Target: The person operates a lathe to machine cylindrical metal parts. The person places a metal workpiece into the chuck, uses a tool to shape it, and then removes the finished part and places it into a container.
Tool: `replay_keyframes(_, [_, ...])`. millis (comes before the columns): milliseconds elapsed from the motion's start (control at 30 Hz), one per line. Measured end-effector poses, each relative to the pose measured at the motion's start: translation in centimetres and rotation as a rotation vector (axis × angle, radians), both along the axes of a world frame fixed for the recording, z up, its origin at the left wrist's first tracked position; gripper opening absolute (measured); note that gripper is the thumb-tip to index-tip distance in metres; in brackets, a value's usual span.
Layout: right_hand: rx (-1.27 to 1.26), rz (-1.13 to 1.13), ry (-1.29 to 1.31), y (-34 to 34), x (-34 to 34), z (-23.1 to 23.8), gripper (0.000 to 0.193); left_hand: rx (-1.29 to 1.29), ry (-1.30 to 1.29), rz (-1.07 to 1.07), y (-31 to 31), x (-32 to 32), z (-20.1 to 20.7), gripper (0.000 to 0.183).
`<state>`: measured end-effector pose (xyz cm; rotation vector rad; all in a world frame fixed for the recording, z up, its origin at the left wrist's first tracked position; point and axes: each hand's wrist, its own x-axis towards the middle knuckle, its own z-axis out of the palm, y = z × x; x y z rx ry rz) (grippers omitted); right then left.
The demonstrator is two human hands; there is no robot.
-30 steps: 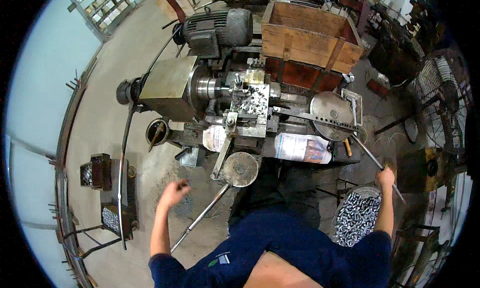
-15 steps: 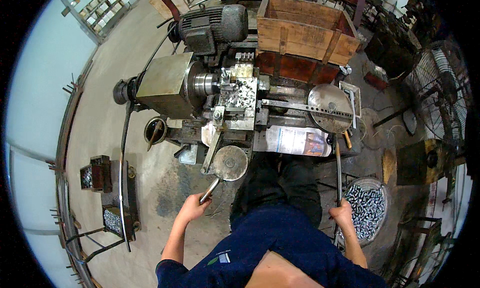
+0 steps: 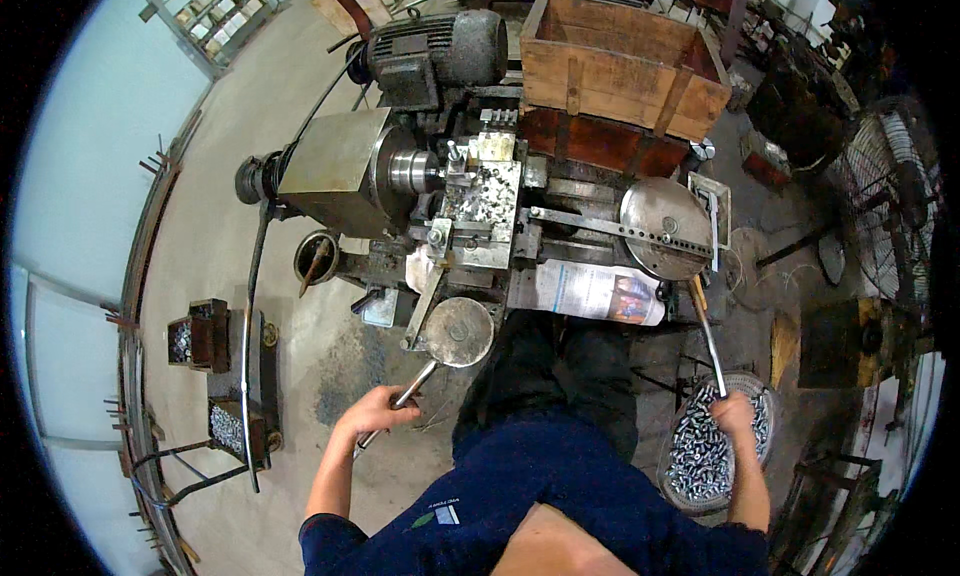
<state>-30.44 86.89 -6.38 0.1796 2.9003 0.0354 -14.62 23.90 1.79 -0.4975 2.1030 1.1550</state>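
My left hand (image 3: 378, 412) is closed round a metal lever handle (image 3: 425, 373), whose lower end sticks out below the palm. That lever comes off a round steel disc (image 3: 459, 332) at the front of a small lathe (image 3: 484, 201). On the right, my right hand (image 3: 734, 413) grips the end of a longer lever handle (image 3: 708, 338), slanting down from a larger disc (image 3: 664, 226) with a drilled flat bar (image 3: 610, 227) across it. The lathe's chuck (image 3: 412, 169) faces a tool slide strewn with dark chips. Whether any workpiece sits in the chuck is too small to tell.
Below my right hand stands a basket of short metal parts (image 3: 700, 456). Newspaper (image 3: 600, 292) lies on the machine front. A wooden crate (image 3: 620, 76) and a motor (image 3: 437, 56) are behind. Boxes of parts (image 3: 228, 426) stand left, a fan (image 3: 885, 191) right.
My right hand has swung the long lever to the right, over the basket. The left hand sits a little differently on its lever, whose lower end now shows past the palm.
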Motion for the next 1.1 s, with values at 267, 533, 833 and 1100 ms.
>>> replay_keyframes(267, [0.196, -0.38, 0.101, 2.0, -14.4, 3.8, 0.049, 0.077, 0.437, 0.51, -12.4, -5.3, -9.3, 0.031])
replay_keyframes(533, [-0.026, 0.059, 0.589, -7.5, -7.2, 2.4, 0.069, -0.988, 0.273, -0.047, -19.8, -9.3, -15.9, 0.042])
replay_keyframes(833, [-0.443, 0.111, 0.314, -10.1, -3.3, -0.6, 0.034, -0.967, 0.391, 0.458, -16.0, -9.6, -26.0, 0.052])
replay_keyframes(1100, [-0.636, 0.528, 0.4, -22.7, -12.8, 12.4, 0.038, -0.975, 0.111, -0.007, -18.0, -9.8, -18.3, 0.038])
